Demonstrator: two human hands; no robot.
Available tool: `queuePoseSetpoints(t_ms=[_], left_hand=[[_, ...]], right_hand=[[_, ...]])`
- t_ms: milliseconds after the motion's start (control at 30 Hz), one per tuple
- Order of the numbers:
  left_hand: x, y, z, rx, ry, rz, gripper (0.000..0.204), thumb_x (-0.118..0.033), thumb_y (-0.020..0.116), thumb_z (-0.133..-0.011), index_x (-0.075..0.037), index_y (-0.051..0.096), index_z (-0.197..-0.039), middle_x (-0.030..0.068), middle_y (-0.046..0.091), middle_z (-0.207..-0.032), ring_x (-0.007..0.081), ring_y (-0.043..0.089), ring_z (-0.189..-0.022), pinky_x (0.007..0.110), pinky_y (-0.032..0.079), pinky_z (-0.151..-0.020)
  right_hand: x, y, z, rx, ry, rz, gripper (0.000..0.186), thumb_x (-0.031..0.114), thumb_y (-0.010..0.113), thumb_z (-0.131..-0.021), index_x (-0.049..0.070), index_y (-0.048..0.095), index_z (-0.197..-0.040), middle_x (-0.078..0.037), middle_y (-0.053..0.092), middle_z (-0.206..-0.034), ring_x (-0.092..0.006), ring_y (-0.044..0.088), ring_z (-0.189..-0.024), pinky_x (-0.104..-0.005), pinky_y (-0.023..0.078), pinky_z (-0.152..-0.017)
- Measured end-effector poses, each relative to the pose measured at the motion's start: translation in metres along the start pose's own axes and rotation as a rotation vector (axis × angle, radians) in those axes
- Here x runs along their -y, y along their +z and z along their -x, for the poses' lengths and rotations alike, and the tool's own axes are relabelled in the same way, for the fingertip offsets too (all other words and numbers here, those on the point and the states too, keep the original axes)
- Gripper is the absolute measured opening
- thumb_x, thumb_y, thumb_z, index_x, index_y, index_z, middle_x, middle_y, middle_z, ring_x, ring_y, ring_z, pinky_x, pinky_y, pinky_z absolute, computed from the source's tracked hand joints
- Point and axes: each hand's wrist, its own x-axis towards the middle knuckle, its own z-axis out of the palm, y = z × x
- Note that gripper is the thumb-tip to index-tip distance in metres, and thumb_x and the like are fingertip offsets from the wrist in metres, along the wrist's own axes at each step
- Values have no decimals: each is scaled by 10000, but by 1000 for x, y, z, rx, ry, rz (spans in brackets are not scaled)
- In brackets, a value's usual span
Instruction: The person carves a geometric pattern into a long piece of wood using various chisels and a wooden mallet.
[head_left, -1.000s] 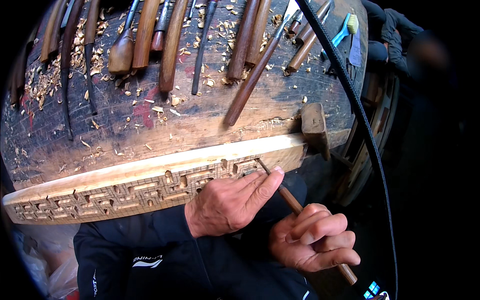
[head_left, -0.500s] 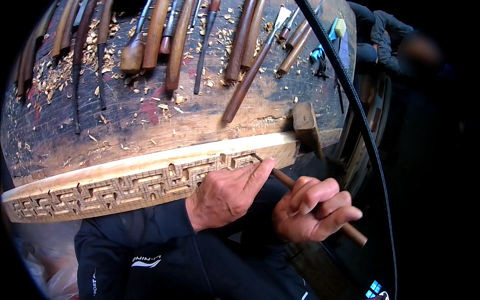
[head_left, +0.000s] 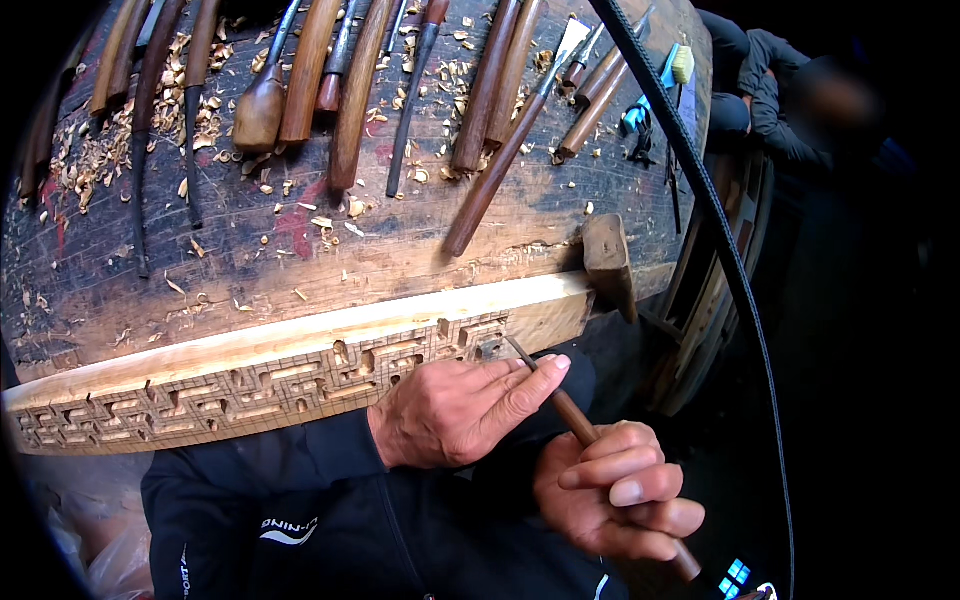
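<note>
A long pale wooden board (head_left: 545,322) lies along the near bench edge, its front face carved with a grid-lined pattern of recesses. Both my hands are closed on one slim chisel (head_left: 574,416) with a brown wooden handle. My left hand (head_left: 462,412) rests against the board's face and pinches the metal shaft close to the tip. Lower right, my right hand (head_left: 618,490) has its fingers curled round the handle, whose butt shows below the palm. The chisel's tip is by the rightmost recesses; whether it touches wood I cannot tell.
A wooden mallet (head_left: 608,262) sits at the board's right end. Several chisels (head_left: 498,175) and wood shavings (head_left: 95,165) spread across the worn bench (head_left: 250,270). Beyond a black cable (head_left: 722,225) is a brush (head_left: 682,66); another person (head_left: 780,95) sits at the far right.
The chisel has swung steeper, its tip shifting down from the upper recess edge. My right hand has moved slightly left and down, its fingers curling closer round the handle. The view shifted a little.
</note>
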Motion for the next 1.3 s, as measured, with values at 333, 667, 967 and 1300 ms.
queuePoseSetpoints(t_ms=[333, 667, 967, 1300], left_hand=[[1, -2, -1, 79, -63, -59, 630, -75, 783, -944, 90, 583, -1519, 136, 751, -1006, 225, 767, -809, 321, 613, -654], [3, 0, 0, 57, -59, -81, 630, -83, 785, -949, 85, 583, -1522, 144, 753, -1018, 226, 773, -821, 323, 613, -654], [2, -1, -2, 46, -69, -102, 638, -74, 808, -922, 92, 595, -1500, 129, 743, -987, 221, 766, -803, 319, 605, -645], [2, -1, -3, 65, -117, -68, 657, -75, 839, -898, 82, 606, -1491, 161, 763, -1043, 257, 789, -842, 338, 622, -676]], right_hand=[[-10, -1, 3, -22, 60, -90, 493, 517, 387, -1194, 94, 375, -942, -96, 615, -724, -146, 528, -396, -247, 387, -354], [-14, -1, -1, 49, 60, -112, 498, 509, 403, -1195, 85, 384, -936, -103, 603, -693, -148, 518, -385, -240, 369, -340], [-15, -1, -2, 68, 90, -102, 489, 493, 408, -1198, 87, 378, -927, -107, 608, -669, -155, 505, -370, -243, 394, -348], [-20, 8, -3, 32, 210, -60, 481, 488, 386, -1210, 110, 367, -913, -84, 546, -652, -121, 429, -374, -235, 334, -374]])
